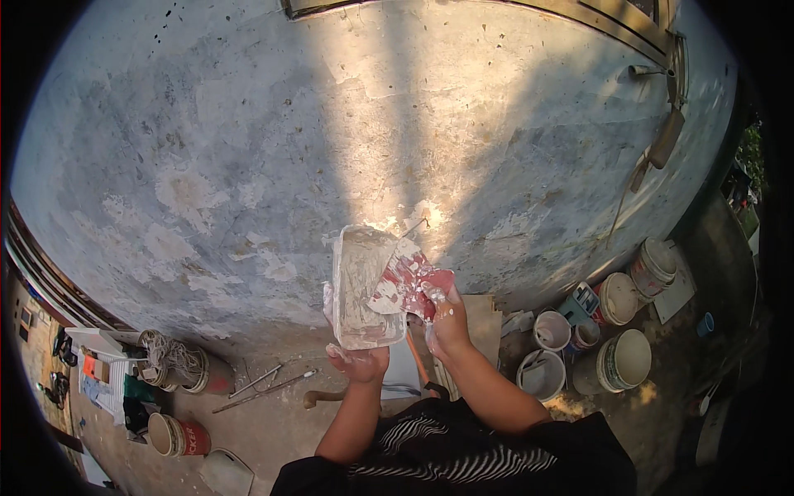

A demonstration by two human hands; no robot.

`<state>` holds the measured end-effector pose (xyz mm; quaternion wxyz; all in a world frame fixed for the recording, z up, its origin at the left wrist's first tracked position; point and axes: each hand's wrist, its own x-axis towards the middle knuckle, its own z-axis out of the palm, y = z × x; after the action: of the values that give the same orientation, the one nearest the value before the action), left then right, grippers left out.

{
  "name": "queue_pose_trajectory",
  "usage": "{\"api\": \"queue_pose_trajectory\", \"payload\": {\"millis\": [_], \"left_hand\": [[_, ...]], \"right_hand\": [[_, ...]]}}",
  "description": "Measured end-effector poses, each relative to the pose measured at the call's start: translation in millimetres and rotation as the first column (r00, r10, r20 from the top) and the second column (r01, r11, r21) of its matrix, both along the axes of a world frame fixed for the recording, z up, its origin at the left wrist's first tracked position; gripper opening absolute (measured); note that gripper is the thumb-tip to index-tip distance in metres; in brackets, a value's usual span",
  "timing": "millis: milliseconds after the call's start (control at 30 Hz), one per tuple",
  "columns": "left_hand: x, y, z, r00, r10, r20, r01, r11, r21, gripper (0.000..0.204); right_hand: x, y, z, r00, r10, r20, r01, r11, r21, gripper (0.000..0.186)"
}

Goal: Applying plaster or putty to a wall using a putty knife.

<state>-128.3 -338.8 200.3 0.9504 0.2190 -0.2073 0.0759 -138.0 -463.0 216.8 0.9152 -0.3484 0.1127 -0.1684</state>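
My left hand [357, 357] grips the lower edge of a white rectangular tray [361, 285] smeared with pale putty, held up in front of a patchy grey wall [248, 165]. My right hand [447, 318] holds a red-handled putty knife [405, 283], its wide blade resting across the tray's right side. Both hands are spattered with white putty.
Several white buckets [625, 357] and small tubs [551, 329] stand on the ground at the right by the wall's foot. Metal rods [265, 387], a wrapped bundle [169, 357] and a red-and-white can [178, 436] lie at the left. A window frame [612, 16] sits at the wall's top right.
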Motion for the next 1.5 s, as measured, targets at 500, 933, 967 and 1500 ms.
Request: {"api": "queue_pose_trajectory", "payload": {"millis": [500,933,967,1500], "left_hand": [[24,95,-4,0.722,-0.570,-0.393,0.638,0.768,0.059,0.080],[44,122,-26,0.825,-0.539,-0.169,0.559,0.823,0.103,0.084],[42,123,-27,0.823,-0.542,-0.172,0.562,0.821,0.103,0.084],[22,130,-35,0.845,-0.532,-0.054,0.519,0.792,0.321,0.086]], "right_hand": [[-33,39,33,0.952,-0.233,0.200,0.298,0.546,-0.783,0.011],[-62,103,5,0.994,-0.105,-0.001,0.102,0.967,-0.234,0.012],[-64,105,8,0.994,-0.108,-0.004,0.105,0.967,-0.233,0.012],[-72,114,-6,0.979,-0.143,-0.147,0.067,0.901,-0.428,0.004]]}}
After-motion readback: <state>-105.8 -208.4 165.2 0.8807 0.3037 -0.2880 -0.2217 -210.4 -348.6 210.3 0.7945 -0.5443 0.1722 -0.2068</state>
